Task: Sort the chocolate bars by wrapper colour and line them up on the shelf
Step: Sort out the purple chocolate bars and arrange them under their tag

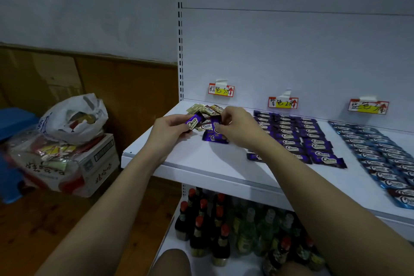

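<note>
A mixed heap of brown, gold and purple chocolate bars (207,111) lies at the back left of the white shelf (201,159). My left hand (170,127) holds a purple bar (194,121) at the heap's left edge. My right hand (235,126) pinches another purple bar (216,127) in the heap. A loose purple bar (214,138) lies just below. Purple bars (300,139) lie in rows at mid-shelf. Blue bars (380,157) lie in rows at the right.
Three price labels (221,90) hang on the shelf's back panel. Dark and green bottles (224,231) stand on the lower shelf. Left of the shelf, a cardboard box (98,163) carries a white plastic bag (71,119) and packaged goods. The floor is wooden.
</note>
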`<state>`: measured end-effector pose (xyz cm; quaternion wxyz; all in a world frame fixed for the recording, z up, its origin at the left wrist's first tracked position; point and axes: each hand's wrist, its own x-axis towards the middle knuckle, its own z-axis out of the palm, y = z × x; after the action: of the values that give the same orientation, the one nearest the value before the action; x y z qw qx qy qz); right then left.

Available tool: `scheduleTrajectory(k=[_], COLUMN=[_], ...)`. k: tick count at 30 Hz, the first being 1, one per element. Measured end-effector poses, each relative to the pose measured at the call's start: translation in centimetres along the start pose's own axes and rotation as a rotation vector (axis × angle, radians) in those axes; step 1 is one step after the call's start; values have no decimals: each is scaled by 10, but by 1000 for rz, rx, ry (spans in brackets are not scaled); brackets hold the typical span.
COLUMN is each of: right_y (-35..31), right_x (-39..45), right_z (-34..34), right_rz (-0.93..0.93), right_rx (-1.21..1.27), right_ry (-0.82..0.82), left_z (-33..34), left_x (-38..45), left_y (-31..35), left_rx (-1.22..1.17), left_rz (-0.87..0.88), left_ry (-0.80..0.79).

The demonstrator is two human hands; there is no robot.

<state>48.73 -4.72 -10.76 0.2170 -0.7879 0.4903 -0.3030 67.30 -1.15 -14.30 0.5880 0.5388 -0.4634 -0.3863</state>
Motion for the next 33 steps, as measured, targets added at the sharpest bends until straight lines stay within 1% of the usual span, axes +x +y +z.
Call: scheduleTrajectory(k=[3, 5, 6, 8, 10, 14, 18, 20, 23, 25, 27, 30, 33], right_y=[3, 7, 11, 21, 34, 55, 67, 73, 82, 89, 96, 103, 107], right_x=[-11, -19, -22, -28, -35, -54, -71, -79, -92, -99, -106, -116, -122], right_z=[-16, -29, -35, -45, -55, -76, -98, -109, -128, -141, -152, -165, -167], right_rz=[164, 220, 232, 240, 270, 314, 321, 327, 349, 371, 399, 398, 350], right_rx=[441, 553, 539, 419, 343, 337, 291, 270, 254, 238, 193, 31, -150], right_ry=[-38, -28, -8, 42, 53, 57, 86, 125, 231, 257, 237, 146, 35], left_z=[0, 5, 8, 18, 29, 47, 69, 83, 108, 124, 137, 152, 164], left_x=[-1, -2, -3, -7, -12, -16, -18, -21, -28, -34, -40, -44, -49], left_y=[3, 5, 7, 12, 18, 28, 40, 48, 55, 55, 55, 51, 46], left_rx=[-61, -85, -106, -130, -103, 7, 60, 101, 174, 191, 238, 486, 621], left_rz=[-57, -87, -99, -118, -118, -121, -108, -92, -77, -67, -34, 137, 257], left_ry=[-43, -93, -118, -162, -222, -367, -444, -463, -497, -523, -533, -516, -538])
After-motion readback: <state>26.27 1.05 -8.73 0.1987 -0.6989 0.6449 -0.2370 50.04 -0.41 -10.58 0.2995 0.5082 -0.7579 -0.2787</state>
